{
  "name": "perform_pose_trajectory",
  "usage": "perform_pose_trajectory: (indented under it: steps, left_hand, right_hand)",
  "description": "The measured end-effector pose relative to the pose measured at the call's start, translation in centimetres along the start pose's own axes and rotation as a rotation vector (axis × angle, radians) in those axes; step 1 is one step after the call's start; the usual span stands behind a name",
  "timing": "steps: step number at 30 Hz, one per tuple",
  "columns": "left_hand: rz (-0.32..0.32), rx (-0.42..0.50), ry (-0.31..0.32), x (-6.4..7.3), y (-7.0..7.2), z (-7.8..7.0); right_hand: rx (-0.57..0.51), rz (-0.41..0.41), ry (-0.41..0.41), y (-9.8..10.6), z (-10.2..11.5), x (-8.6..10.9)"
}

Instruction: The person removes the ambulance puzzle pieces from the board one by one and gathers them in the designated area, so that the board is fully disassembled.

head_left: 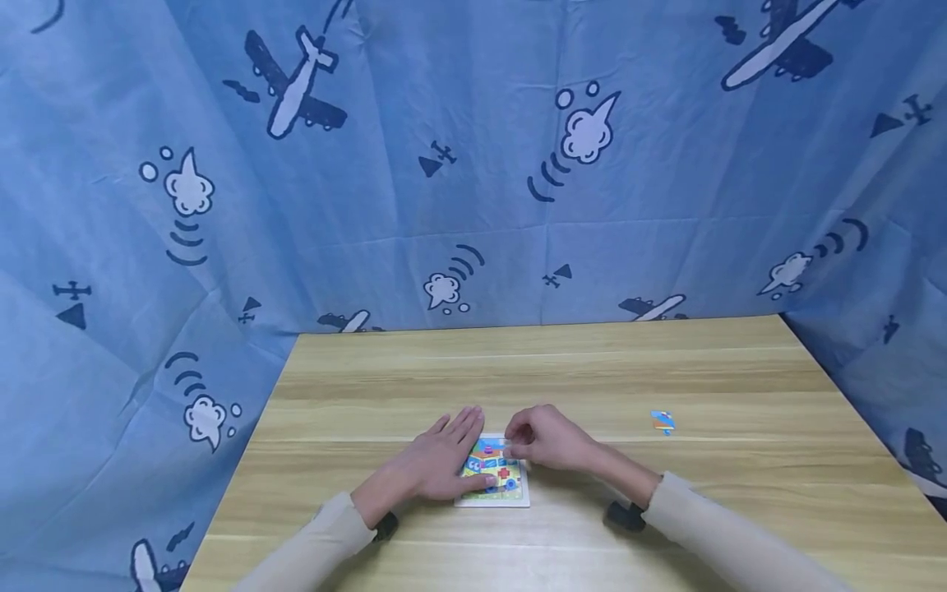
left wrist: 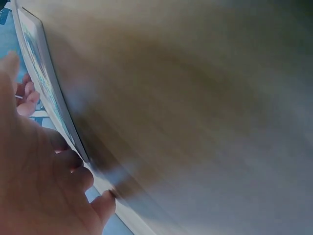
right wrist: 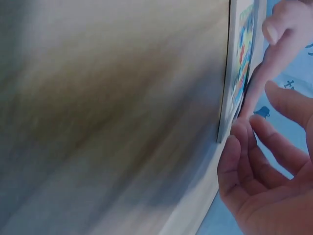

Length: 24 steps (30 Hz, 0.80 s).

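A small jigsaw puzzle (head_left: 510,493) with a white frame lies on the table, showing a colourful vehicle with a red cross. Across its left side my left hand (head_left: 442,460) lies flat, fingers stretched toward the far edge and thumb over the picture. My right hand (head_left: 551,438) is at the frame's far right corner with fingers loosely bent. In the right wrist view, a gap shows between the thumb (right wrist: 288,105) and the bent fingers (right wrist: 230,166), with no piece seen there. The fingertips are right beside the frame (right wrist: 230,93).
A loose blue and orange puzzle piece (head_left: 662,422) lies to the right on the wooden table (head_left: 414,374). Blue curtains (head_left: 503,181) printed with airplanes hang behind the table and at both sides. Dark bands (head_left: 625,516) are on the wrists.
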<state>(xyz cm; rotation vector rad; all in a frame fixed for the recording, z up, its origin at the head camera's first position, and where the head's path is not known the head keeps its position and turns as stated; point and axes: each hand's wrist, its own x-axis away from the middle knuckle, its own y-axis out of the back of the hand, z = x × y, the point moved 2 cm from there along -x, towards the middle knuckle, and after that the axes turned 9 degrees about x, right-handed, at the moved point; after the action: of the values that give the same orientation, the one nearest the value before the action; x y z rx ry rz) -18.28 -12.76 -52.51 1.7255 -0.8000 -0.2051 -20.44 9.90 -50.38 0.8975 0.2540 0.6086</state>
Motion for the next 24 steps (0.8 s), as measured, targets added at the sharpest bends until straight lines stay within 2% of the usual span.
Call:
perform_pose_trajectory:
  steps: [14, 20, 24]
  left_hand:
    - [0.025, -0.031, 0.013, -0.1, -0.1, -0.2]
    - [0.042, -0.054, 0.047, -0.1, -0.1, -0.2]
    - [0.053, -0.054, 0.044, -0.2, -0.1, -0.4]
  right_hand:
    - [0.095, -0.068, -0.029, -1.3, 1.0, -0.5]
    - [0.110, -0.080, -0.075, -1.8, 2.0, -0.6]
    - [0.159, -0.112, -0.114, -2.2, 2.4, -0.6]
